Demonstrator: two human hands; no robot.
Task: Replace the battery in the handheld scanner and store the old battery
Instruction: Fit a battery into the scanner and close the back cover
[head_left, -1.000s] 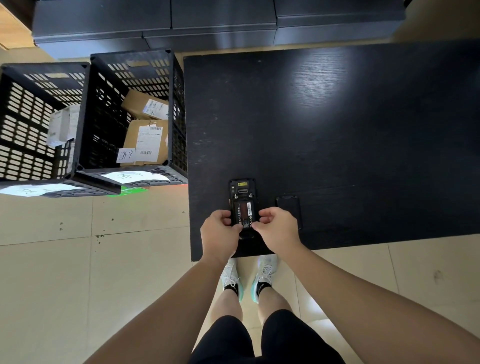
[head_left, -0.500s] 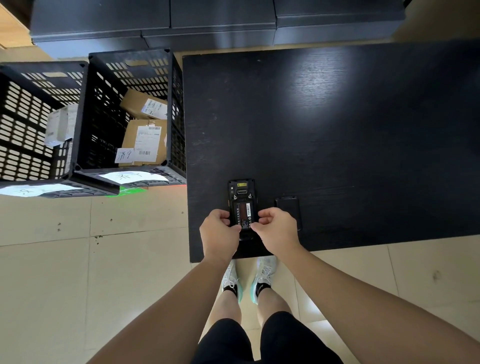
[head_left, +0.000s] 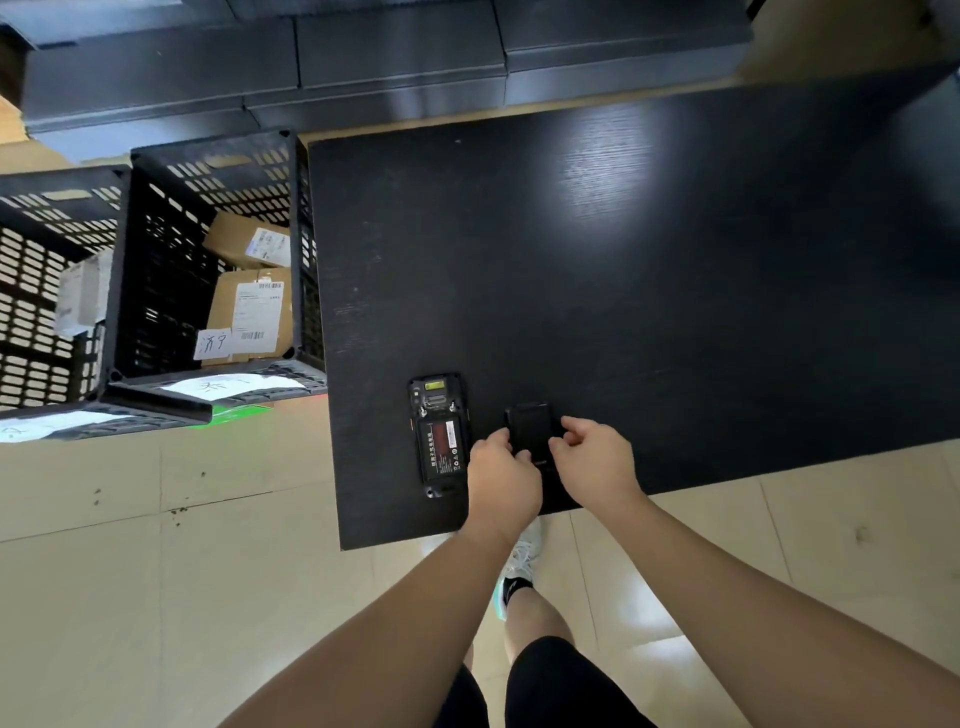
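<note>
Fingers (head_left: 506, 441) of both hands pinching black cover (head_left: 530, 428), scanner (head_left: 439, 434) just left

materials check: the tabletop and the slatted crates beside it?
Black rectangular tabletop: looks like dark wood or wood-grain laminate; fine parallel grain lines show in the soft light glare, semi-matte. Black slatted crates: probably moulded plastic; uniform slots, ribbed rims, dull sheen.

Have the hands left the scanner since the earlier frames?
Yes. Both the left hand and right hand shifted right off the scanner onto the black cover.
</note>
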